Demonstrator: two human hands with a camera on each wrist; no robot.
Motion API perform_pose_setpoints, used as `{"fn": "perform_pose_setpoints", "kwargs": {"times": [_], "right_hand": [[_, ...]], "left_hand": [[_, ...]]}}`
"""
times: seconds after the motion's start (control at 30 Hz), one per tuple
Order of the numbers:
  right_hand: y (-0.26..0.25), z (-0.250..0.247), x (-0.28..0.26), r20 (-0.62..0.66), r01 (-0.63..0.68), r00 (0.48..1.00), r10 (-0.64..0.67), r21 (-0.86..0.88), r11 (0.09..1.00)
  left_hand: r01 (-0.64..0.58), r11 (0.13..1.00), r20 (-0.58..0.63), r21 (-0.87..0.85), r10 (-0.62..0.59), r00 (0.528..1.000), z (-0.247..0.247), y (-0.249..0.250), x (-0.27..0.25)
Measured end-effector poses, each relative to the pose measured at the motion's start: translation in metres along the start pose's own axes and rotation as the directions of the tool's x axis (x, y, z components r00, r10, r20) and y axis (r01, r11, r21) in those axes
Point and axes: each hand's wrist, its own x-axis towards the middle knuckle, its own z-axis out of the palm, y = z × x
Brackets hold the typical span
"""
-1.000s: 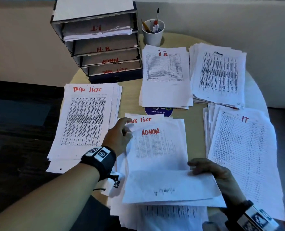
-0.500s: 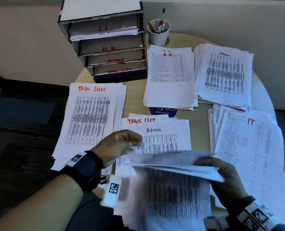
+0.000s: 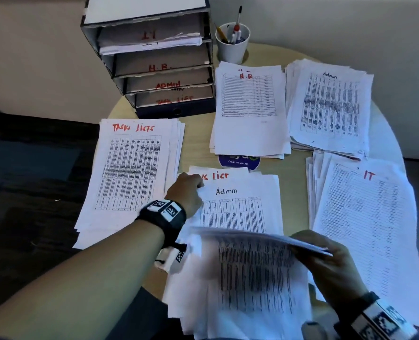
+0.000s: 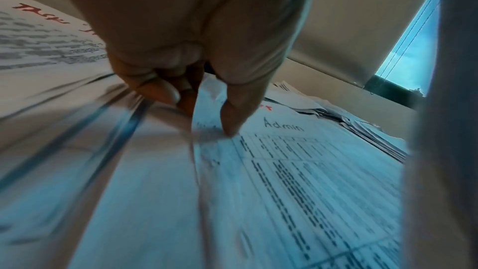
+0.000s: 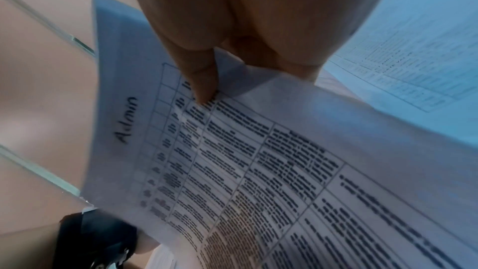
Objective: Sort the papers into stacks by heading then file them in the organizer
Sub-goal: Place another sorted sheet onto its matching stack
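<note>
An unsorted pile lies at the table's front; its top sheet, headed Admin (image 3: 240, 212) (image 4: 297, 161) in black, covers a Task List sheet (image 3: 218, 176). My left hand (image 3: 198, 186) (image 4: 207, 118) pinches that Admin sheet's top left corner between thumb and curled fingers. My right hand (image 3: 314, 246) (image 5: 232, 81) grips lifted sheets (image 3: 252, 238) (image 5: 258, 161) bent back toward me; the one facing the right wrist camera is headed Admin. Sorted stacks: Task Lists (image 3: 130, 168) left, H.R. (image 3: 247, 106) behind, Admin (image 3: 331, 104) back right, IT (image 3: 365, 217) right. The organizer (image 3: 154, 69) stands back left.
The organizer's trays read IT, H.R., ADMIN and TASK LIST from top down; paper lies in the IT tray. A white cup of pens (image 3: 233, 45) stands beside it. The round table (image 3: 198, 133) ends just left of the Task Lists stack. A blue sticker (image 3: 239, 161) shows under the H.R. stack.
The red-headed ADMIN sheet left the pile's top and joined the sheets in my right hand, uncovering the black-headed Admin sheet. My left hand returned to the pile's top left corner.
</note>
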Motion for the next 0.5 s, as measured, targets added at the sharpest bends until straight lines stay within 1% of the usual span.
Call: {"fn": "perform_pose_setpoints", "kwargs": {"times": [0.03, 0.07, 0.1, 0.13, 0.2, 0.23, 0.27, 0.3, 0.37, 0.4, 0.43, 0.47, 0.5], "right_hand": [[0.002, -0.001, -0.001, 0.043, 0.039, 0.998, -0.039, 0.004, 0.999], [0.003, -0.002, -0.002, 0.078, 0.040, 0.996, -0.041, 0.005, 0.999], [0.005, -0.003, -0.003, 0.105, 0.030, 0.994, -0.031, 0.012, 0.999], [0.008, -0.004, -0.004, 0.093, -0.018, 0.996, 0.016, 0.014, 1.000], [0.011, -0.003, -0.003, 0.014, -0.115, 0.993, 0.115, 0.026, 0.993], [0.009, -0.002, -0.001, -0.013, -0.159, 0.987, 0.160, 0.060, 0.986], [0.005, 0.000, 0.002, -0.024, -0.218, 0.975, 0.223, 0.123, 0.968], [0.001, 0.003, 0.005, -0.005, -0.282, 0.957, 0.288, 0.201, 0.938], [-0.005, 0.007, 0.010, 0.074, -0.379, 0.923, 0.377, 0.334, 0.863], [-0.010, 0.009, 0.012, 0.104, -0.395, 0.917, 0.386, 0.387, 0.833], [-0.013, 0.011, 0.012, 0.097, -0.380, 0.923, 0.371, 0.374, 0.846], [-0.012, 0.011, 0.012, 0.055, -0.307, 0.951, 0.305, 0.307, 0.901], [-0.010, 0.012, 0.011, 0.010, -0.214, 0.976, 0.215, 0.156, 0.964]], "left_hand": [[-0.035, 0.998, -0.039, -0.059, 0.033, 0.999, 0.000, 0.000, -0.004], [-0.064, 0.989, -0.072, -0.132, 0.055, 0.996, -0.002, 0.000, -0.010], [-0.081, 0.970, -0.085, -0.231, 0.062, 0.994, -0.005, 0.000, -0.017], [-0.080, 0.931, -0.073, -0.357, 0.058, 0.996, -0.010, 0.002, -0.026], [-0.075, 0.789, -0.016, -0.610, 0.082, 0.996, -0.022, 0.004, -0.047], [-0.062, 0.711, 0.028, -0.700, 0.113, 0.993, -0.027, 0.005, -0.059], [-0.040, 0.650, 0.080, -0.759, 0.153, 0.985, -0.032, 0.005, -0.071], [-0.021, 0.610, 0.127, -0.792, 0.198, 0.972, -0.034, 0.005, -0.081], [0.008, 0.569, 0.185, -0.822, 0.254, 0.949, -0.036, 0.002, -0.093], [0.019, 0.541, 0.186, -0.841, 0.256, 0.949, -0.036, 0.000, -0.095], [0.042, 0.481, 0.180, -0.876, 0.246, 0.953, -0.035, -0.001, -0.094], [0.071, 0.397, 0.166, -0.915, 0.210, 0.963, -0.033, -0.005, -0.091], [0.105, 0.297, 0.160, -0.949, 0.167, 0.973, -0.032, -0.006, -0.087]]}}
